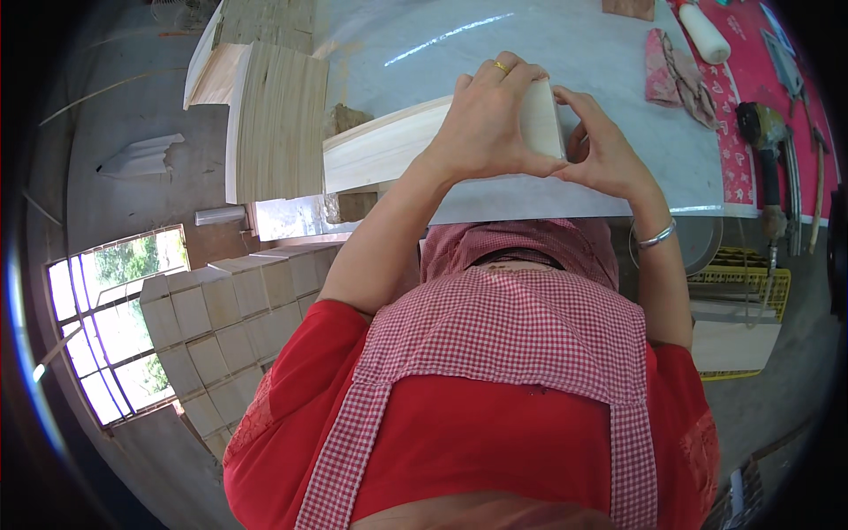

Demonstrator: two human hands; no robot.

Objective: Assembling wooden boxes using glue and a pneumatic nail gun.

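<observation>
A long pale wooden bar (380,150) lies across the white table top (548,53), its squared end lifted toward me. My left hand (486,115), with a gold ring on one finger, wraps over the top of that end. Touching the same end from the right side is my right hand (609,155), a silver bangle on its wrist, fingertips pressed against the end face. Both hands grip the bar just above my red shirt and checked apron.
A stack of thin wood sheets (274,124) stands at the table's left end. Several wooden blocks (230,336) are piled lower left. A pink cloth (676,75), a white roller (707,31) and a nail gun (764,132) lie at right, above a yellow crate (751,274).
</observation>
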